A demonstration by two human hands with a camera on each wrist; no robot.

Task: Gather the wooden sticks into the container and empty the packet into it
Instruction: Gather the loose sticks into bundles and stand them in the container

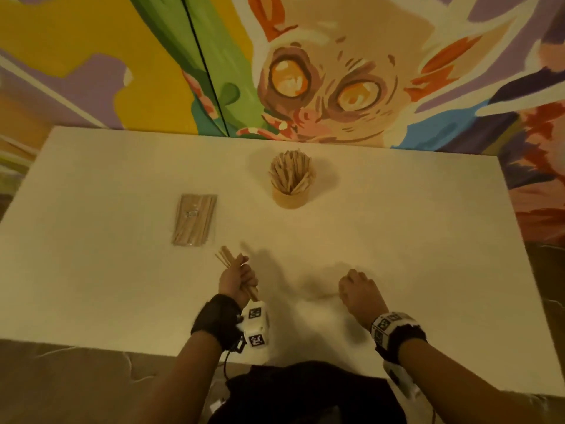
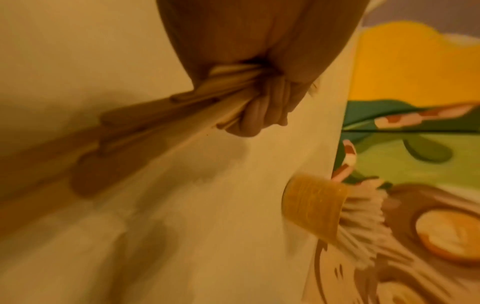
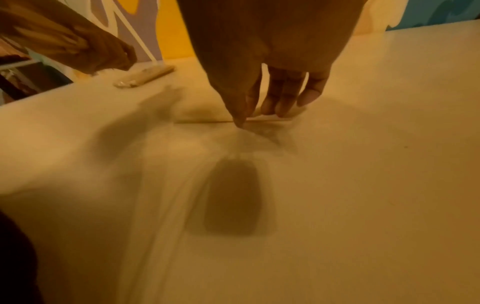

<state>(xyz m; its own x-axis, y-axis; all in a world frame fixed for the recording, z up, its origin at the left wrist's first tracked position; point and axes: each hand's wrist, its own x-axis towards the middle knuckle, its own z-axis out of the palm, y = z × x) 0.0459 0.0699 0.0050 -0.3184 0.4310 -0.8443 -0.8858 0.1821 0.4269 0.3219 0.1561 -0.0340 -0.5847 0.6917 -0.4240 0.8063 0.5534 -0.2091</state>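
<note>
A white table (image 1: 397, 224) is seen, bare to its right edge. The cup (image 1: 289, 199), full of sticks, stands near the far edge; the packet (image 1: 194, 219) lies flat to its left. A bundle (image 1: 227, 260) is clenched in the left hand (image 1: 237, 280). A blurred stick (image 3: 207, 121) is pinched by the right hand (image 1: 360, 293) at the tabletop.

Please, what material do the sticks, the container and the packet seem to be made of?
Sticks: pale, unpainted wood, flat with rounded ends, matte. Container: probably cardboard or light wood; tan, matte, faint rings round the wall in the left wrist view. Packet: probably thin clear plastic film; the sticks inside show through it.
</note>
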